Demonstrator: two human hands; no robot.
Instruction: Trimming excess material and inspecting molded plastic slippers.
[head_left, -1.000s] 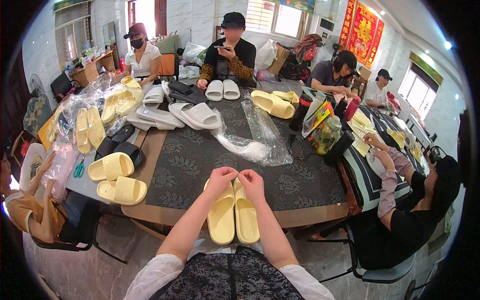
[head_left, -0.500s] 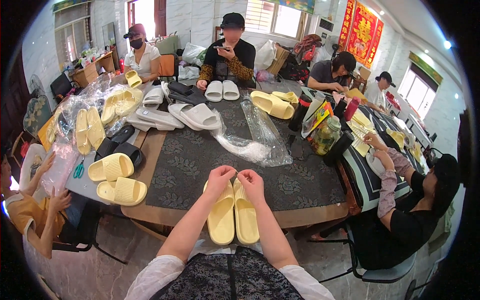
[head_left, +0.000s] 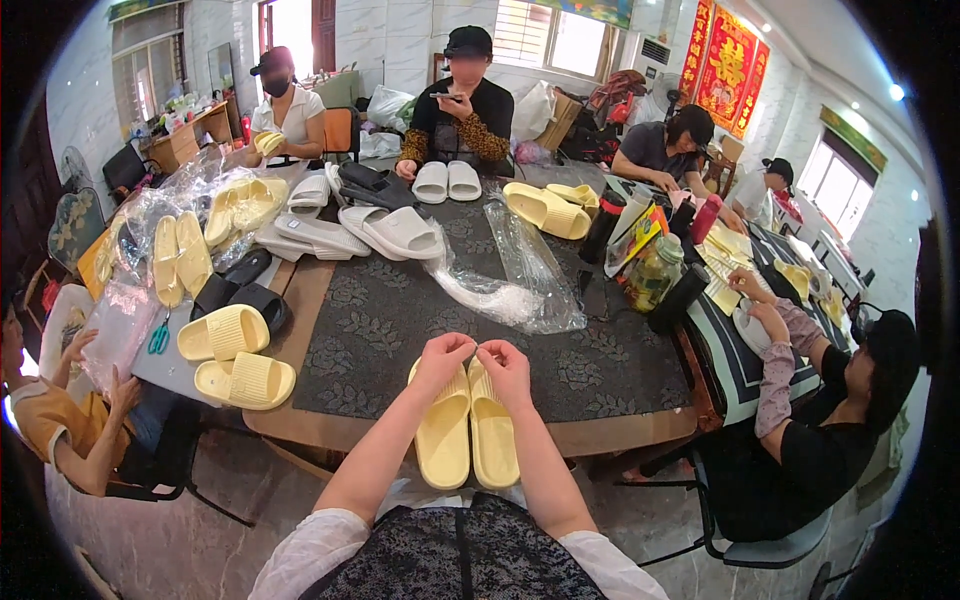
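A pair of pale yellow slide sandals lies side by side at the table's near edge, a left sandal (head_left: 443, 447) and a right sandal (head_left: 495, 440), heels toward me. Over their front ends, my left hand (head_left: 445, 360) and my right hand (head_left: 503, 372) meet with fingertips pinched close together. Whatever they hold is too small to make out. My hands and wrists cover most of the sandals' straps.
Dark patterned mat (head_left: 355, 340) covers the table. Clear plastic wrap (head_left: 530, 270) lies beyond my hands. Grey slides (head_left: 400, 232), black slides (head_left: 240, 290) and more yellow slides (head_left: 245, 380) are at left. Bottles and a jar (head_left: 655, 275) stand at right. Several people sit around.
My hands stay almost in place above the sandals. The person at far left has shifted their hands on a plastic bag, and the far-left masked person has lowered a yellow slide.
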